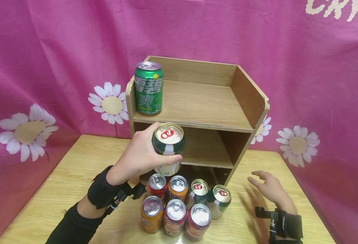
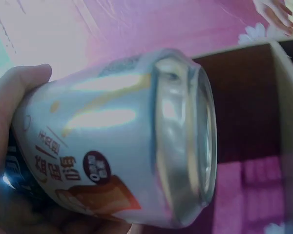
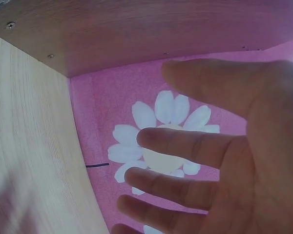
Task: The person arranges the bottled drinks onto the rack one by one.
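My left hand point(image 1: 142, 149) grips a dark green and white drink can point(image 1: 168, 145) with a red pull tab, raised in front of the wooden shelf point(image 1: 203, 101). Thumb and fingers wrap its side, and in the left wrist view the silvery-white can point(image 2: 107, 136) lies across the picture with its bottom end toward the shelf. My right hand point(image 1: 268, 186) is held over the table's right side, fingers spread and holding nothing; the right wrist view shows its fingers point(image 3: 185, 144) apart. A green soda can point(image 1: 149, 88) stands at the left end of the top shelf.
Below the held can, several cans stand in two rows on the table: orange cans point(image 1: 152, 217), red-pink cans point(image 1: 175, 220) and two green-and-white cans point(image 1: 220, 203). The shelf's side panel point(image 1: 250, 95) rises at right. A pink cloth point(image 1: 75, 51) with daisies hangs behind.
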The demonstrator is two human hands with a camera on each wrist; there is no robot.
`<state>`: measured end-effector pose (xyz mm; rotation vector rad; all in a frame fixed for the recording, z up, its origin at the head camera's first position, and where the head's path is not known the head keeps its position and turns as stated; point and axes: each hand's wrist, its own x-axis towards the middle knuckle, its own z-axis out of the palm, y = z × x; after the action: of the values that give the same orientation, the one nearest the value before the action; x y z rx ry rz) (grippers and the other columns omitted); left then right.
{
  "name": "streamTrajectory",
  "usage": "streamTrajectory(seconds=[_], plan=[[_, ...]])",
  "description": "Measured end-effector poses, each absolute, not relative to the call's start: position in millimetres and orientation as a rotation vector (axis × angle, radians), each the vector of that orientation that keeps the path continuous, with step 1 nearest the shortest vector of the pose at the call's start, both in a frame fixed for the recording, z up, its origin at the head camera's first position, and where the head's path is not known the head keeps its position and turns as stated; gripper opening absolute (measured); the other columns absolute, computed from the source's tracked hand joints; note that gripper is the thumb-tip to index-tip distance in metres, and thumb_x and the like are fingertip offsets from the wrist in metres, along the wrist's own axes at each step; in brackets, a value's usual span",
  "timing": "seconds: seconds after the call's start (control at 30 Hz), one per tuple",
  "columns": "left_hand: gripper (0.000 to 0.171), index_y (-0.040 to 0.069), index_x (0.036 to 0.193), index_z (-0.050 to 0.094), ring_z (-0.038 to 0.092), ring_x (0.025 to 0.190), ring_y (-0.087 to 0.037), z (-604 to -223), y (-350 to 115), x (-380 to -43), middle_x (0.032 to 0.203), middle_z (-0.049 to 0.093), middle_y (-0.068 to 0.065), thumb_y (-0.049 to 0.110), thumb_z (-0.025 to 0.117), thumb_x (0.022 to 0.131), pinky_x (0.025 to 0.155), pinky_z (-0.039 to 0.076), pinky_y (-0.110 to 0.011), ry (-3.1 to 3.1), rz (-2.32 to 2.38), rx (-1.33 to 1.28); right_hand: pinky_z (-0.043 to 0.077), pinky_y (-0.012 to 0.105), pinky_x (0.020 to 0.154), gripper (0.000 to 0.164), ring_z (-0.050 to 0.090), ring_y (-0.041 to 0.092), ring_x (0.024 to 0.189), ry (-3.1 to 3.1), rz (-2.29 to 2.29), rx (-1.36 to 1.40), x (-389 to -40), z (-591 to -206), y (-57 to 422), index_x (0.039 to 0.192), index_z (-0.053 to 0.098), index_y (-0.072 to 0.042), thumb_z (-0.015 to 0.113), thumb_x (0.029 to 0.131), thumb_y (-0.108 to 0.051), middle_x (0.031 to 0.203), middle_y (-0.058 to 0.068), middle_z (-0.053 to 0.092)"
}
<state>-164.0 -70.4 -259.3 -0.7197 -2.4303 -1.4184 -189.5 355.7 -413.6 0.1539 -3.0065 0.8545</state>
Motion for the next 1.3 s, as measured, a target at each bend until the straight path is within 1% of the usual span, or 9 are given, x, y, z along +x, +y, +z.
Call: streamTrajectory(seconds=[0.2, 0.43, 0.7, 0.87, 1.07, 1.3], plan=[[0.060, 0.012, 0.110, 0.054, 0.061, 0.082, -0.010, -228, -51, -171, 0.091, 0.064, 0.004, 0.039, 0.085, 0.066, 0.071, 0.051, -0.031, -2.433, -1.359, -0.755, 0.040, 0.060, 0.089, 0.056, 0.044, 0.052, 0.115, -3.004, 0.868, 0.140, -189, -414, 355, 0.129, 0.050, 0.008, 0.054, 0.095, -0.036, 0.131, 0.033, 0.045], [0.062, 0.011, 0.116, 0.053, 0.061, 0.085, -0.009, -205, -41, -187, 0.096, 0.064, 0.003, 0.039, 0.083, 0.069, 0.074, 0.050, -0.031, -2.374, -1.389, -0.775, 0.041, 0.060, 0.088, 0.057, 0.044, 0.051, 0.115, -3.007, 0.863, 0.128, -190, -415, 357, 0.128, 0.050, 0.007, 0.053, 0.095, -0.039, 0.131, 0.033, 0.046], [0.060, 0.011, 0.117, 0.053, 0.059, 0.087, -0.009, -188, -35, -206, 0.097, 0.064, 0.003, 0.039, 0.081, 0.071, 0.076, 0.048, -0.030, -2.345, -1.390, -0.740, 0.041, 0.060, 0.088, 0.056, 0.045, 0.051, 0.116, -2.999, 0.870, 0.109, -189, -414, 356, 0.128, 0.050, 0.007, 0.053, 0.096, -0.039, 0.130, 0.033, 0.046], [0.061, 0.012, 0.117, 0.053, 0.058, 0.089, -0.010, -182, -31, -216, 0.097, 0.063, 0.004, 0.041, 0.080, 0.071, 0.079, 0.046, -0.029, -2.363, -1.384, -0.681, 0.041, 0.060, 0.088, 0.059, 0.044, 0.051, 0.116, -3.001, 0.889, 0.091, -189, -414, 356, 0.129, 0.050, 0.006, 0.052, 0.095, -0.042, 0.131, 0.033, 0.045], [0.063, 0.013, 0.118, 0.052, 0.057, 0.091, -0.011, -180, -25, -227, 0.098, 0.062, 0.003, 0.045, 0.079, 0.071, 0.079, 0.047, -0.029, -2.397, -1.373, -0.613, 0.042, 0.059, 0.088, 0.056, 0.045, 0.051, 0.116, -2.994, 0.879, 0.080, -190, -414, 358, 0.128, 0.050, 0.006, 0.052, 0.096, -0.040, 0.130, 0.033, 0.046], [0.063, 0.011, 0.120, 0.047, 0.054, 0.094, -0.013, -181, -20, -239, 0.105, 0.058, -0.001, 0.044, 0.077, 0.074, 0.081, 0.045, -0.029, -2.394, -1.444, -0.632, 0.041, 0.058, 0.088, 0.055, 0.046, 0.049, 0.115, -2.990, 0.865, 0.082, -190, -415, 359, 0.127, 0.051, 0.006, 0.053, 0.096, -0.039, 0.127, 0.032, 0.049]])
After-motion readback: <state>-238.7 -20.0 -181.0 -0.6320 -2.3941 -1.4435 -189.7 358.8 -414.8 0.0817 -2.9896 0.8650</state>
